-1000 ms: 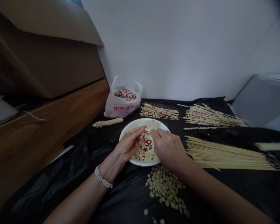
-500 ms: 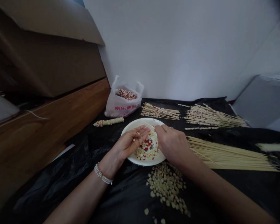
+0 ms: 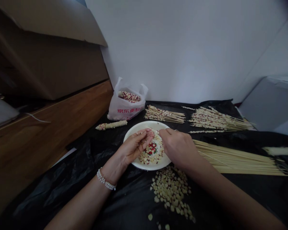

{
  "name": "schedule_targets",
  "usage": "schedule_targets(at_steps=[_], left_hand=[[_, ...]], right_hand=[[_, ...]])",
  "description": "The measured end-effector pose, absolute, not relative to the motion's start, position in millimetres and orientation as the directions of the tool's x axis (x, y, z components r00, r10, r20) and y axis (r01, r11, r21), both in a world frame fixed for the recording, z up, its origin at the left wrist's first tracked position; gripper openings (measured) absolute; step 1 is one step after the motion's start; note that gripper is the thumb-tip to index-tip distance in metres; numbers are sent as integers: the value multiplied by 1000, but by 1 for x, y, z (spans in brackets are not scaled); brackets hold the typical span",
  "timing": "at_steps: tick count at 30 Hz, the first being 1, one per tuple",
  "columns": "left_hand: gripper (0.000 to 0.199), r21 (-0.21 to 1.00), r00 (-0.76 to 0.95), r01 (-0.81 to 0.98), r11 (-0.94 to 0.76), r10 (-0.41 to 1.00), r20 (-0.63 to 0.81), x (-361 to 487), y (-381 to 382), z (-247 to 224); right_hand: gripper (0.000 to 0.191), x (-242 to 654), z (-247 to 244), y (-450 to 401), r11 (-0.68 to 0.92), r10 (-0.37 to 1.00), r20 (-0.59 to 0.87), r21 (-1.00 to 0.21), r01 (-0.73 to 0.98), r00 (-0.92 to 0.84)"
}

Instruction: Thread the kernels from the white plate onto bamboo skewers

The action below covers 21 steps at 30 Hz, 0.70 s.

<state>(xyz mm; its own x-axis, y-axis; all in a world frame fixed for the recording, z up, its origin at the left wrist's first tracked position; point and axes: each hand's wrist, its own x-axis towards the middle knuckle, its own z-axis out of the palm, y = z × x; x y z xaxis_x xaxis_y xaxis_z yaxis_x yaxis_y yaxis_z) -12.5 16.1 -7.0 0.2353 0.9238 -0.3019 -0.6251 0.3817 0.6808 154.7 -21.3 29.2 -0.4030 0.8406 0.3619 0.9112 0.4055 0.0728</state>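
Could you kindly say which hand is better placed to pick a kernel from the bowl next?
Probably the left hand: it's over the bowl, near the kernels, while the right hand appears to pinch a thin stick.

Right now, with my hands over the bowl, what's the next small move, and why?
Probably thread a loose kernel onto the thin stick: your right hand holds it with its tip near your left hand, above the bowl. Whether your left fingers already pinch one is unclear.
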Motion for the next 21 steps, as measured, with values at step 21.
schedule_targets(at_steps=[21], left_hand=[[20, 662, 118, -685, 305, 943, -312, -12, 17, -5]], right_hand=[[17, 155, 39, -26, 408, 871, 256, 100, 908, -419]])
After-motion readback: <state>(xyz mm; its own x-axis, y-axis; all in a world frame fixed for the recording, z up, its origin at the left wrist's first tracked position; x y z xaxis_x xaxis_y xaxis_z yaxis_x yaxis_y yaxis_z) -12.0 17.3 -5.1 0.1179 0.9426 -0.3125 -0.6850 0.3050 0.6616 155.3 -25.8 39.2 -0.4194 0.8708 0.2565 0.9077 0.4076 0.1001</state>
